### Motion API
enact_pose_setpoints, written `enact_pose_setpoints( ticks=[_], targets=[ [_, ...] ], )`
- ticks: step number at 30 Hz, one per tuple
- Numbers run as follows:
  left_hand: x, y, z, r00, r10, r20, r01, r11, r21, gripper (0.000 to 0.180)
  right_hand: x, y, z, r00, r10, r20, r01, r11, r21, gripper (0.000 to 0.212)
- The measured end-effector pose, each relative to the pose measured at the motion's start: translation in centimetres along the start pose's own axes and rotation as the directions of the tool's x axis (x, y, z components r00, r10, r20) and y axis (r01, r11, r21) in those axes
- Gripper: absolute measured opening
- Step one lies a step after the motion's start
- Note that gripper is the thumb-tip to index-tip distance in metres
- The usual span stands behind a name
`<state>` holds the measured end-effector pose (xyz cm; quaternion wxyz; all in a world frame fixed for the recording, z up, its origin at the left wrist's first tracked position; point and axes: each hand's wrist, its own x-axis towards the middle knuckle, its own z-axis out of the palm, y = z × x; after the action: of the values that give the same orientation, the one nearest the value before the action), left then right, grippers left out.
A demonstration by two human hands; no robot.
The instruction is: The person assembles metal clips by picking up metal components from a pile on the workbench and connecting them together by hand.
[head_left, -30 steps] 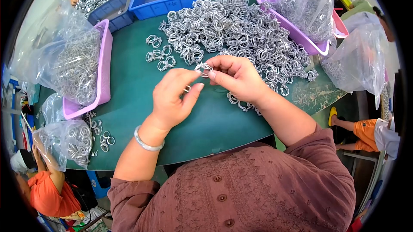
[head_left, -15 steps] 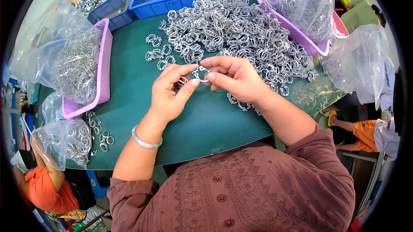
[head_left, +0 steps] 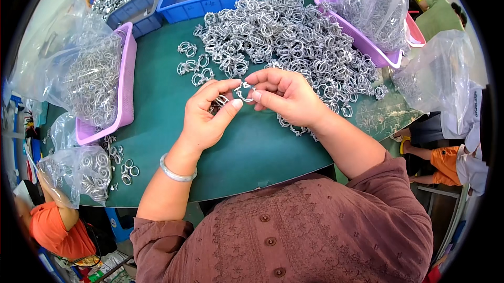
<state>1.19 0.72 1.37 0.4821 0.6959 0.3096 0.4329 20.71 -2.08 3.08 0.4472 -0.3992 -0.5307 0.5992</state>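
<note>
Between the fingertips of both hands is a small silvery metal ring clamp (head_left: 244, 93), held up over the green table. My left hand (head_left: 210, 112) is closed, its thumb and forefinger at the clamp's left side. More metal rings (head_left: 219, 102) are tucked in its curled fingers, partly hidden. My right hand (head_left: 287, 97) pinches the clamp's right side between thumb and fingers. Just beyond the hands lies a large heap of similar metal clamps (head_left: 278, 31). A few loose clamps (head_left: 202, 76) lie to the left of the heap.
At the left stands a purple basket (head_left: 127, 81) with a bag of rings; a bag of curled metal parts (head_left: 95, 170) lies nearer. Blue bins (head_left: 205, 4) stand at the back. Another purple basket (head_left: 362, 41) is at the right. People sit nearby, one in an orange shirt (head_left: 58, 230).
My hands and the clamp stay almost in place, with only slight finger shifts. The person in orange at the lower left has moved a little.
</note>
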Motion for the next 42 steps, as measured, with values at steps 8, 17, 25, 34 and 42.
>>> enact_pose_setpoints(
  ticks=[8,17,25,34,42],
  targets=[
    [-0.1,-0.1,0.0,1.0,-0.029,0.001,0.029,0.999,-0.014,0.028,0.1,0.0,0.1,1.0,0.015,0.008,-0.015,1.0,0.022,0.025],
    [-0.1,-0.1,0.1,1.0,-0.012,0.0,0.012,1.0,-0.008,0.027,0.1,-0.3,0.0,0.996,0.079,0.038,-0.083,0.991,0.104,0.024],
    [-0.1,0.3,0.0,0.998,0.055,0.014,-0.056,0.998,0.039,0.027,0.2,-0.4,-0.2,0.99,0.117,0.073,-0.127,0.982,0.141,0.022],
    [-0.2,0.2,0.0,0.993,0.11,0.052,-0.11,0.994,0.006,0.028,0.2,0.0,-0.2,0.99,0.116,0.079,-0.128,0.978,0.167,0.021],
    [-0.3,0.8,0.2,0.996,-0.088,-0.002,0.087,0.988,-0.131,0.02,0.3,0.8,-0.1,0.999,0.002,0.05,-0.005,0.998,0.056,0.018]
  ],
)
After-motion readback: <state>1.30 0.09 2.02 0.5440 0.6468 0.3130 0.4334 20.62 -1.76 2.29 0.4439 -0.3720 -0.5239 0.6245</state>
